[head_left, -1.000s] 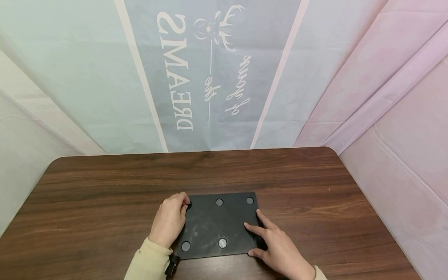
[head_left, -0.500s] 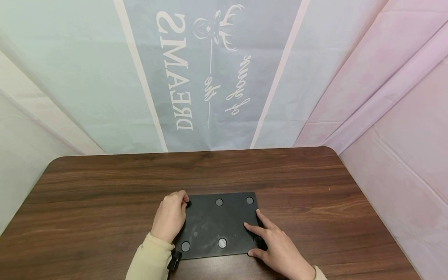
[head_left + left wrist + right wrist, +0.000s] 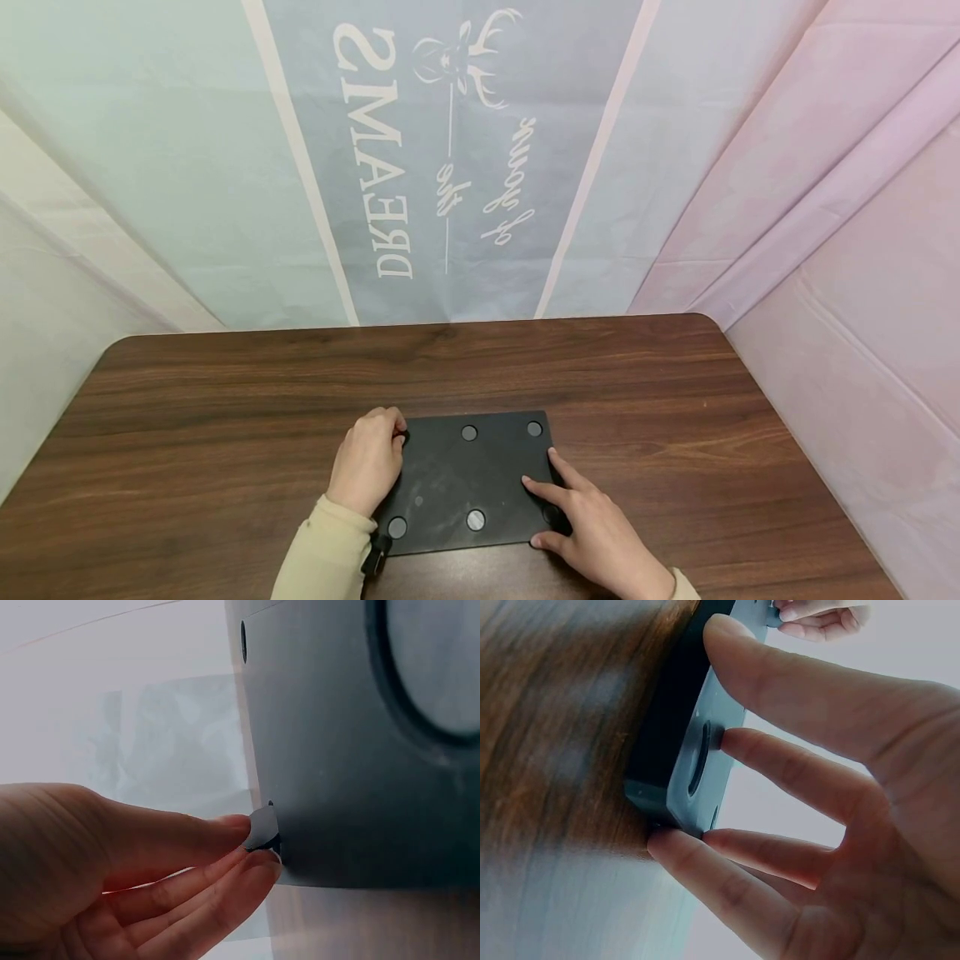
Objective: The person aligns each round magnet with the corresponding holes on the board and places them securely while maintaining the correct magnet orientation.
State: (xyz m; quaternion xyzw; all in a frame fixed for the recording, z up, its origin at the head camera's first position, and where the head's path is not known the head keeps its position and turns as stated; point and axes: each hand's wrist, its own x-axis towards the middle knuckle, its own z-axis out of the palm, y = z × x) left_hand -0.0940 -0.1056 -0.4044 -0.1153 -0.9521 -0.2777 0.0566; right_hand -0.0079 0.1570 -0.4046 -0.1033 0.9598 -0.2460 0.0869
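Observation:
A black rectangular board (image 3: 450, 475), with grey round discs set along its far and near edges, lies flat near the front of the table. At its far left corner my left hand (image 3: 367, 458) pinches a small grey disc (image 3: 262, 827) between thumb and fingers. The disc stands tilted at the board's corner, and I cannot tell whether it is fully free of it. My right hand (image 3: 592, 517) is spread over the board's right end, thumb at the near edge, one fingertip on top and another against the right side. It partly covers the near right corner.
The brown wooden table (image 3: 225, 408) surrounds the board on all sides. Behind it hangs a pale blue printed curtain (image 3: 487, 167), with pinkish cloth (image 3: 847, 292) at the right. A black strap piece (image 3: 377, 556) shows at my left wrist.
My left hand shifts very slightly at the far left corner, its fingertips turning a little on the disc. My right hand and the board stay where they were.

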